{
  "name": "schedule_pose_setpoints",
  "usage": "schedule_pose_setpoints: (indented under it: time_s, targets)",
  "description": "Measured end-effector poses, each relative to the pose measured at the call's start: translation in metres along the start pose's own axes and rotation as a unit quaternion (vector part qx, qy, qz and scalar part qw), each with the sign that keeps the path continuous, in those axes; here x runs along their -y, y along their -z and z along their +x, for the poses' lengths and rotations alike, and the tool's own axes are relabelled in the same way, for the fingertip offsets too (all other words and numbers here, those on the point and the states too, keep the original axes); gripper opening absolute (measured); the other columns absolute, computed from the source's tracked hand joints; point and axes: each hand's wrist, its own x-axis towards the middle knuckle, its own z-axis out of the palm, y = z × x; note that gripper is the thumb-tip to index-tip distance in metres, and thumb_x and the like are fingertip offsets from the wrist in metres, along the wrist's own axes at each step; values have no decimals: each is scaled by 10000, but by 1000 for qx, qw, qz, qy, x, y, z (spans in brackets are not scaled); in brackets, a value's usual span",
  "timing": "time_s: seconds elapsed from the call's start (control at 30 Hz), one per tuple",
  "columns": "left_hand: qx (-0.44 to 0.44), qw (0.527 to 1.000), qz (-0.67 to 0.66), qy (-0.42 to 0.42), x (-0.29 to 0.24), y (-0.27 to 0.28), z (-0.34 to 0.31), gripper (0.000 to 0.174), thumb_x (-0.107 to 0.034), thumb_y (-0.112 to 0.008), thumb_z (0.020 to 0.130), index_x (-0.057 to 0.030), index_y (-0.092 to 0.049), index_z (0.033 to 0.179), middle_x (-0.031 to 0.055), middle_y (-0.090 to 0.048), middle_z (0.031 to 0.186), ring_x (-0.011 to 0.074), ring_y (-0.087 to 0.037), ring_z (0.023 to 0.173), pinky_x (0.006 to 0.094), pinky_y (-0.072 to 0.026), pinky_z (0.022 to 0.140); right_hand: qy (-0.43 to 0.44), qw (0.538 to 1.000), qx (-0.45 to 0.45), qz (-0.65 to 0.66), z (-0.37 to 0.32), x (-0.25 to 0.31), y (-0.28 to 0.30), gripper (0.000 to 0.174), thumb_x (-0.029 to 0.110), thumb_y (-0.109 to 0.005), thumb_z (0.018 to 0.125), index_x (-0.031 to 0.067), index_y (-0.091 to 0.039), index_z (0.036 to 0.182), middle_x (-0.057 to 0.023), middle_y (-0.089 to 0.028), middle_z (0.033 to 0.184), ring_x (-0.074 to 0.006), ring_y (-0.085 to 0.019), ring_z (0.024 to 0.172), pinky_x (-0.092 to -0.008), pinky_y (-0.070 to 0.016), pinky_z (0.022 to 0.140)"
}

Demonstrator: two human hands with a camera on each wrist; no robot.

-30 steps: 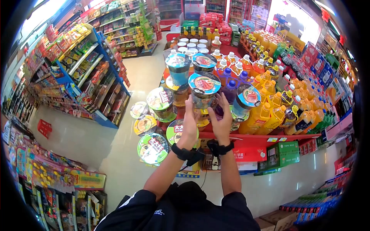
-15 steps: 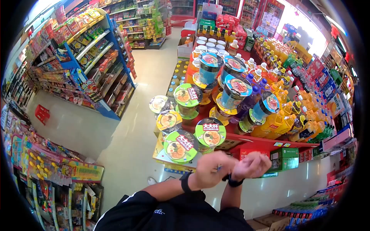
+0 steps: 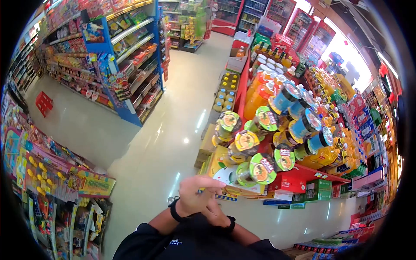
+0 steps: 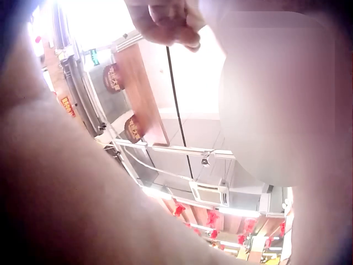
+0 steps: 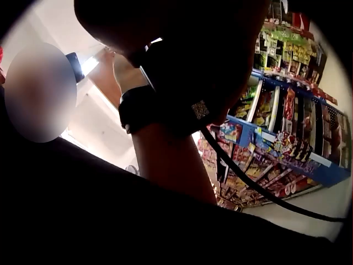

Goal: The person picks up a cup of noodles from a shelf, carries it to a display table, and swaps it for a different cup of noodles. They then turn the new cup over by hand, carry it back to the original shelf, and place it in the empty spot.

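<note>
My left hand (image 3: 197,195) is in front of my chest in the head view, its index finger stretched to the right and nothing seen in it. Close against it, lower and partly behind it, is my right hand (image 3: 215,212), also with no object showing. Both wrists wear black bands. Nearest to them on the display stands a cup of instant noodles with a green lid (image 3: 263,169). Beyond it are a yellow-lidded noodle cup (image 3: 246,143) and stacked blue noodle cups (image 3: 305,123). Loosely bent fingers (image 4: 168,25) show in the left wrist view.
A red display table (image 3: 340,177) carries the cups and many juice bottles (image 3: 262,97). Green cartons (image 3: 320,190) are stacked below its edge. To the left stand a blue snack shelf (image 3: 128,112) and a red basket (image 3: 44,104) on the floor. A black cable (image 5: 259,190) crosses the right wrist view.
Both hands have left the blue noodle cup and drawn back to my chest, coming together. The cup stays on its stack. The head view has turned left, shifting the display rightward.
</note>
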Motion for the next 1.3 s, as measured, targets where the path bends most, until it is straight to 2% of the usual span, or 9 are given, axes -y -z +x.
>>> schedule_pose_setpoints:
  time_s: [0.17,0.4,0.53,0.67,0.7,0.87,1.0,1.1,1.3]
  targets:
    - [43,974,216,-45,6,88,-6,146,42,-663,901,-35,-726,1009,75,-692,701,151,-666,585,267,-526,538,-96,991,-7,95,39,-27,-69,311,216,-541,1037,-73,-621,1122,-144,-692,1009,-217,-641,968,-331,-489,892]
    - [-89,967,210,110,9,157,-29,120,5,-616,957,-12,-702,1038,70,-678,708,116,-630,599,249,-501,546,-196,960,110,170,75,-86,-132,378,260,-431,1082,-54,-627,1152,-87,-681,1021,-140,-594,968,-306,-473,883]
    - [-234,935,93,250,56,190,-43,124,-72,-613,1005,0,-681,1080,45,-674,735,75,-588,595,218,-472,566,-343,817,-82,456,111,-159,-160,398,393,-421,1089,62,-632,1150,-34,-671,936,-153,-629,873,-284,-479,751]
    - [-397,855,-80,325,127,239,-65,192,-186,-562,1054,-44,-629,1164,-13,-573,739,48,-492,586,208,-408,525,-413,720,-323,454,115,-389,-174,354,377,-463,1041,83,-631,941,17,-552,688,-93,-472,542,-248,-380,489]
    - [-443,811,-142,354,147,255,-75,183,-233,-538,1067,-96,-627,1149,-51,-531,731,46,-467,580,205,-395,519,-435,701,-420,378,141,-351,-155,288,306,-511,947,68,-663,888,8,-538,650,-112,-450,494,-260,-352,444]
    - [-583,599,-365,411,281,403,-165,171,-252,-542,985,-190,-552,825,-89,-491,628,68,-457,517,242,-377,473,-421,626,-644,126,206,-452,-113,393,291,-509,925,12,-719,743,-61,-644,635,-186,-594,566,-316,-460,526]
    - [-625,654,-223,363,339,514,-213,149,-290,-573,922,-189,-542,816,-28,-446,617,129,-411,474,324,-394,444,-449,522,-719,96,255,-445,-69,480,330,-439,937,-7,-759,817,-245,-729,814,-421,-708,813,-509,-546,799]
    - [-670,563,-82,477,332,514,-182,162,-301,-550,931,-159,-556,856,-1,-474,683,153,-439,535,341,-409,495,-548,379,-744,49,279,-492,-38,539,377,-408,957,-48,-737,920,-278,-726,942,-494,-677,908,-532,-537,857]
    - [-623,519,-16,585,376,514,-92,241,-325,-505,949,-97,-582,935,52,-528,815,202,-496,659,374,-438,597,-554,237,-784,151,348,-457,31,521,394,-405,959,7,-753,994,-270,-726,999,-494,-678,947,-550,-536,870]
